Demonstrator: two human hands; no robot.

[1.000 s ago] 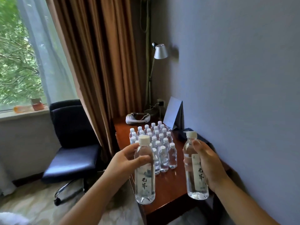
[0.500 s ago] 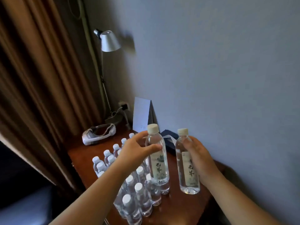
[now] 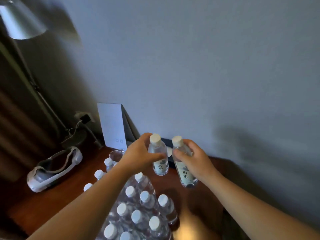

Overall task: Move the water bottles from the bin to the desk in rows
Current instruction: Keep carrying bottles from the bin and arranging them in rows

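1. With both bottles carried above the desk (image 3: 43, 203), the step in hand looks like setting them down at the wall-side edge of the block of standing bottles (image 3: 138, 215) to extend the rows.
2. Lower each one upright, base flat on the wood, just beside the outermost row. Keep the caps in line with the caps already there.
3. Watch the elbows and forearms: the left forearm passes right over the standing caps, and a brush could topple several.
4. Set one down first, then the other; release only once the base sits flat.
5. Left hand (image 3: 138, 157): fingers and thumb wrapped round the shoulder of the left bottle (image 3: 159, 161), held clear of the desk.
6. Right hand (image 3: 194, 159): curled round the upper half of the right bottle (image 3: 184, 170), also off the surface.
7. The two bottles are just beside each other, near the desk's back edge by the wall (image 3: 207, 66).
8. The bin is not in view.
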